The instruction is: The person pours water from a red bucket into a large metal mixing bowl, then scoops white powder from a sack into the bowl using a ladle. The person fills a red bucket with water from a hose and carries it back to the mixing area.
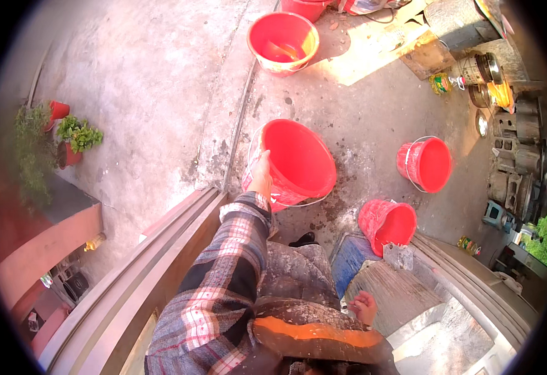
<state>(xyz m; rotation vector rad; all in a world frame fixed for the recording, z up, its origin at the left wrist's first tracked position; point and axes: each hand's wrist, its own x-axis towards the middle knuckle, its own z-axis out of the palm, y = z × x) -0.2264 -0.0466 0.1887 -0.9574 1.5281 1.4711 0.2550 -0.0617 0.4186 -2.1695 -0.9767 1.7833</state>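
My left hand (260, 174) grips the near left rim of a large red plastic bucket (299, 159), which is tilted and shows its hollow inside. The bucket's thin wire handle hangs round its lower side. Low beside my body, my right hand (363, 308) is loosely curled and holds nothing visible. To its upper right, a smaller red bucket (388, 225) lies tipped over beside a blue-sided block (350, 260). A flat pale scraper-like piece (398, 256) rests at that bucket's mouth.
Another red bucket (424, 164) stands on the right. Farther ahead is a red tub (282, 42) with some liquid inside. A door frame (160, 262) runs along my left. Potted plants (77, 136) stand far left; concrete blocks (508, 150) and oil bottles (442, 83) line the right side.
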